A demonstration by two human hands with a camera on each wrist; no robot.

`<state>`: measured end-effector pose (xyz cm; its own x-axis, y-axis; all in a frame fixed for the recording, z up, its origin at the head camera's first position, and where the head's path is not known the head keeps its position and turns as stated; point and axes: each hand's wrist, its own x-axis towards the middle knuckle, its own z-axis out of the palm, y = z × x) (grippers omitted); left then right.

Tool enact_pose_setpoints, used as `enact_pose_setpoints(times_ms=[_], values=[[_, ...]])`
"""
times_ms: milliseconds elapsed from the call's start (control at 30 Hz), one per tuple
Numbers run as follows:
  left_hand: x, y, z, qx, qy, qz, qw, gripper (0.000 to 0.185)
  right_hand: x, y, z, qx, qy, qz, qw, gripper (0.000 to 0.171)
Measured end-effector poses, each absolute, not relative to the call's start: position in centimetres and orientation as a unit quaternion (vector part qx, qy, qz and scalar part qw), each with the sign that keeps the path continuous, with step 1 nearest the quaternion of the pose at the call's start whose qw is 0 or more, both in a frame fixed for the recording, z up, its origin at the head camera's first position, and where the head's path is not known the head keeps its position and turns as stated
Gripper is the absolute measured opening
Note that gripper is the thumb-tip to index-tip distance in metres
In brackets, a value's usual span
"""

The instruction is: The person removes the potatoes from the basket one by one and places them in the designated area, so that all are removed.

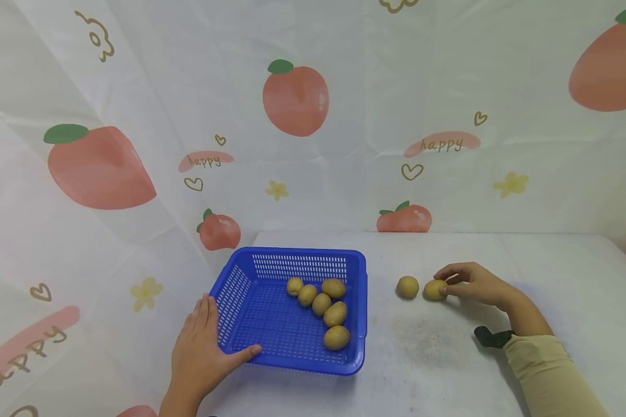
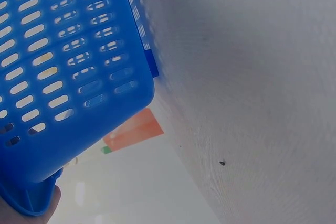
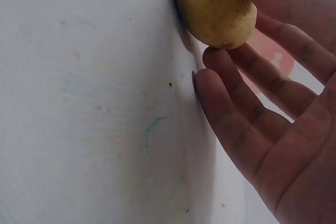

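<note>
From the head camera, a blue perforated plastic basket [image 1: 292,313] sits near the left edge of the white cloth-covered counter [image 1: 501,370], toward its front. The left hand [image 1: 200,347] lies flat against the basket's near-left corner, fingers straight along the wall and thumb resting on the front rim. Six small yellow-brown potatoes lie in the basket, toward its right wall; the nearest one [image 1: 336,337] is by the front rim. Two more lie on the bare counter to the right of the basket: a loose potato [image 1: 407,286], and beside it the potato [image 1: 434,289] that the right hand [image 1: 472,282] pinches with its fingertips. That makes eight potatoes, one basket. The two counter potatoes are close together, so in my judgement a clumsy lift could nudge the loose one and send it rolling toward the counter's edge.

The left wrist camera shows only the basket's slotted wall [image 2: 63,77] and corner close up, with a bit of the left hand below it; how the fingers lie cannot be told here.

In the right wrist camera, the fingertips [image 3: 223,59] touch the round potato [image 3: 215,6] lightly. The grip looks shallow, so the potato might slip out.
</note>
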<state>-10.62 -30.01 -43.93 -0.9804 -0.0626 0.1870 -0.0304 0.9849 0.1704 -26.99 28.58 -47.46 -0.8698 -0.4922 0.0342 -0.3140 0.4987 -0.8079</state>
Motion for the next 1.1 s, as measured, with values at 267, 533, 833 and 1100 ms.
enact_pose_setpoints(times_ms=[267, 533, 833, 1100], values=[[-10.6, -30.1, -43.9, 0.024, -0.992, -0.080, 0.093, 0.151, -26.9, 28.5, -47.4, -0.228, 0.862, -0.445, 0.086, 0.026], [-10.6, -30.1, -43.7, 0.022, -0.992, -0.085, 0.095, 0.151, -26.8, 28.5, -47.2, -0.220, 0.861, -0.450, 0.082, 0.026], [-10.6, -30.2, -43.9, 0.019, -0.991, -0.086, 0.101, 0.150, -26.9, 28.6, -47.2, -0.224, 0.864, -0.446, 0.071, 0.025], [-10.6, -30.1, -43.9, 0.020, -0.991, -0.088, 0.100, 0.150, -26.6, 28.5, -45.9, -0.224, 0.881, -0.416, 0.041, 0.030]])
